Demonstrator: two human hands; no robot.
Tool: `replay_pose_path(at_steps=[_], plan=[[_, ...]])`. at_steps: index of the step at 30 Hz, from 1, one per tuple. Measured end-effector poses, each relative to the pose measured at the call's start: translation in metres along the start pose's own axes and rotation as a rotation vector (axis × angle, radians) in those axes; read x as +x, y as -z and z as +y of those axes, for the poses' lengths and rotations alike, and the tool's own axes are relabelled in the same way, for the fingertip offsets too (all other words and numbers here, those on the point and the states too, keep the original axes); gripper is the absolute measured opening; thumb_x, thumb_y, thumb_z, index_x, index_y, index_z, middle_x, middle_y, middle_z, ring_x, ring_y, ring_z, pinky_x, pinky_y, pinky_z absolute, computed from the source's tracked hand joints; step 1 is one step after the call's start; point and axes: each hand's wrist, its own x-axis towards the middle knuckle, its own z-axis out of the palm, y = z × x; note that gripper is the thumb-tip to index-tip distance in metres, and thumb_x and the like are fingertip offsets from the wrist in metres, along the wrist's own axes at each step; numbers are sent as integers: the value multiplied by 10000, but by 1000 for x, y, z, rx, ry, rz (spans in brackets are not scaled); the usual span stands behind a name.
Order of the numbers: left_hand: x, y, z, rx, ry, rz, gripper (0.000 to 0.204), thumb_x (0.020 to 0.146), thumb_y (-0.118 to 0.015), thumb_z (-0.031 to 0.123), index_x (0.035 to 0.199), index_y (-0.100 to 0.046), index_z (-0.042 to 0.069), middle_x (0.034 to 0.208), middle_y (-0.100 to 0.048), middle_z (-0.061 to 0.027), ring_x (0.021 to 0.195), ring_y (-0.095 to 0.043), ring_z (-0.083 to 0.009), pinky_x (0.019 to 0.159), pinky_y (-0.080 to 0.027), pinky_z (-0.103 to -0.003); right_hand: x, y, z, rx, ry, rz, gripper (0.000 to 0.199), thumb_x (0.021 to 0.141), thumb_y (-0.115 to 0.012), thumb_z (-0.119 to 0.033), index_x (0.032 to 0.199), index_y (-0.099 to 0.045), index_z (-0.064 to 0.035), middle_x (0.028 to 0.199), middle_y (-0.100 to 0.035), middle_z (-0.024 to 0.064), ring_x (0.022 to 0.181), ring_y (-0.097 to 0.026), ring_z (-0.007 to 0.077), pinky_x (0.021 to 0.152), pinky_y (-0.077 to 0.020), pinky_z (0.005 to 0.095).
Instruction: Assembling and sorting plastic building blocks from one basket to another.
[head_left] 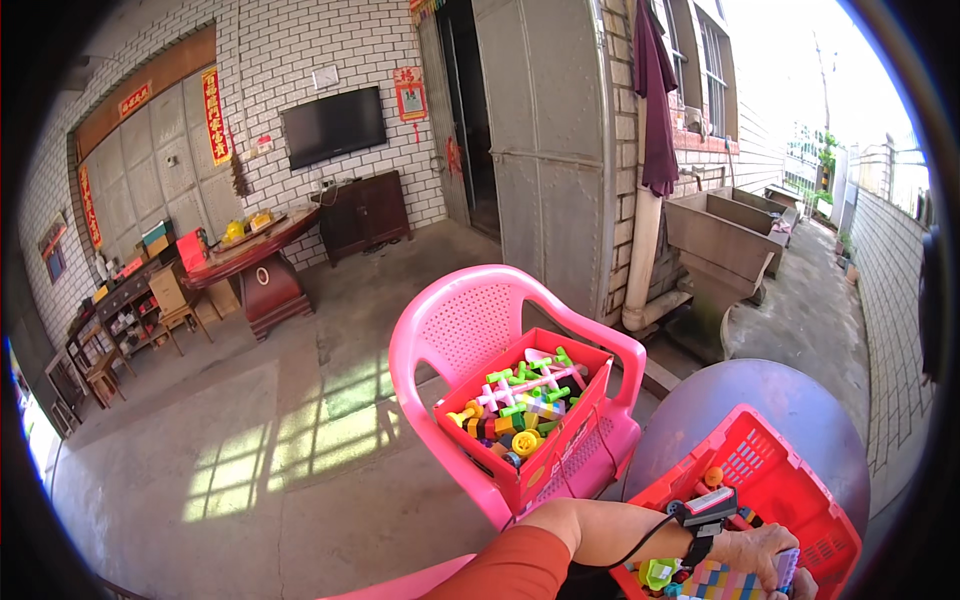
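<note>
My left hand (765, 555) is reaching into the red basket (800, 470) on the round table (800, 395), fingers closing around a flat pastel brick plate (735, 580). Right hand isn't showing. The plate is looking light, rigid, studded (best gripped by the edges, smooth plastic slips). Loose bits are sitting around it. Beyond, a second red bin (540, 470) of plastic connectors is resting on the pink chair (450, 330).

A toy-filled crate (570, 440) sits on a chair (450, 330), left of a basket (800, 470) on a table (760, 390).
</note>
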Motion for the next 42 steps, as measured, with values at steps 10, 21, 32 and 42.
replay_pose_path(at_steps=[10,21,32,42], plan=[[5,-1,-14,-81,22,-7,476,471,-816,229,784,-582,-43,731,-649,-158,671,-644,-234,583,-476,-343,5,6,2,-35,108,126,276,893,-569,-227,1031,-563,13,834,-549,14,693,-495,90,602,-396,230],[-4,-11,-25,281,-64,56,489,466,-814,256,797,-592,-28,737,-632,-180,735,-646,-332,628,-484,-370,18,-15,-31,-216,208,50,114,868,-535,-83,928,-580,3,741,-507,20,655,-488,115,563,-397,273],[-15,-3,-9,-421,167,-477,354,742,-798,163,1029,-624,49,899,-663,-40,857,-604,-174,750,-493,-326,-2,16,10,-348,500,32,266,921,-528,-180,1095,-571,15,923,-598,61,750,-525,115,630,-419,240],[-8,-7,-3,58,97,-225,356,669,-680,308,846,-649,0,798,-679,-150,750,-653,-270,661,-498,-373,-4,15,12,108,-91,-14,238,919,-479,-79,1115,-573,18,966,-593,39,839,-558,119,712,-455,234]])
